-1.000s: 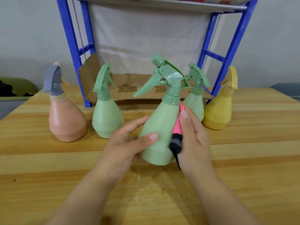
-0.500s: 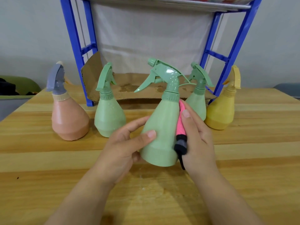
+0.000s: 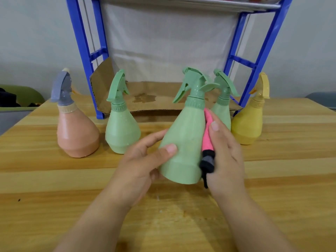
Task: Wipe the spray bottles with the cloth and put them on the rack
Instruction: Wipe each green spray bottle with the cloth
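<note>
While you hold the green spray bottle (image 3: 183, 142) tilted above the wooden table (image 3: 272, 197), your left hand (image 3: 143, 160) is closed around its lower body, with the thumb lying across the front, and your right hand (image 3: 223, 151) presses the pink and black cloth (image 3: 207, 140) against the bottle's right side, the fingers closed over the cloth. I judge that you are in the middle of wiping this bottle, so the task is at an early stage. No bottle is visible on the blue rack (image 3: 85, 51) beyond your hands; only a stained piece of cardboard (image 3: 145, 99) lies at its bottom level, and the upper shelf is mostly cut off by the edge of the view. Four other bottles stand on the table on the far side of your hands: a pink bottle (image 3: 76, 135) far to the left, a second green bottle (image 3: 121, 131) just beyond your left hand, a third green bottle (image 3: 222, 110) partly hidden behind the one you hold, and a yellow bottle (image 3: 249, 122) beyond your right hand. Small drops seem to be on the second green bottle, so it probably is not wiped yet; for the others I cannot tell. It seems that all five bottles must yet go on the rack.
</note>
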`<state>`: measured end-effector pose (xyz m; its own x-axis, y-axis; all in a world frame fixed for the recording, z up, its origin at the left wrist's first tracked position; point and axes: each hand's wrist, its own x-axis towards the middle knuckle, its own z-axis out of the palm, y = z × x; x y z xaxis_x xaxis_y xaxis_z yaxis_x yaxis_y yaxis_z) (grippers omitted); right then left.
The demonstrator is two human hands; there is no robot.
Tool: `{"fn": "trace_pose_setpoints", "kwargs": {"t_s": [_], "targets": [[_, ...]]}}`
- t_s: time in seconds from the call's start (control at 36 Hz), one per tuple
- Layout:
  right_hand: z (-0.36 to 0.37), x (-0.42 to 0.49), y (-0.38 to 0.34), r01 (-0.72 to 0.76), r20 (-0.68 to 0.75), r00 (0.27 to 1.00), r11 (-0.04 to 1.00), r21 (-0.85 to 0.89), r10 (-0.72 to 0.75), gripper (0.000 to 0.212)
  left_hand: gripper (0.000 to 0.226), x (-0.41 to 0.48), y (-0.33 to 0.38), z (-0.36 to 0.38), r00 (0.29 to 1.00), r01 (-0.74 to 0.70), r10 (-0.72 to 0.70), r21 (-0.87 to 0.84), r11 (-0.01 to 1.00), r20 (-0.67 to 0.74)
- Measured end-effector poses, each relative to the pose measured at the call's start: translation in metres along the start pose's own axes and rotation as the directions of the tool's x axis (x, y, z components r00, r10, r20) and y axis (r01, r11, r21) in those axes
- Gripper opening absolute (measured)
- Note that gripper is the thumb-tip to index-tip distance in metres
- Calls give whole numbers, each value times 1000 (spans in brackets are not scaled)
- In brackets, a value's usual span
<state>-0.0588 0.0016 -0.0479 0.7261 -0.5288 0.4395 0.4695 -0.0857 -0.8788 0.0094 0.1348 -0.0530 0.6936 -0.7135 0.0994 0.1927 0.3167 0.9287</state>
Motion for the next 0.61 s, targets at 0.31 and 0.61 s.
{"fn": "trace_pose_setpoints", "kwargs": {"t_s": [0.31, 0.61], "targets": [[-2, 0, -11, -21, 56, 998, 998, 64, 17, 26, 77, -3, 6, -3, 1000, -17, 18, -33, 999, 2], [1, 0, 4, 211, 103, 976, 953, -217, -192, 37, 60, -2, 2, 2, 999, 14, -20, 132, 991, 45]]}}
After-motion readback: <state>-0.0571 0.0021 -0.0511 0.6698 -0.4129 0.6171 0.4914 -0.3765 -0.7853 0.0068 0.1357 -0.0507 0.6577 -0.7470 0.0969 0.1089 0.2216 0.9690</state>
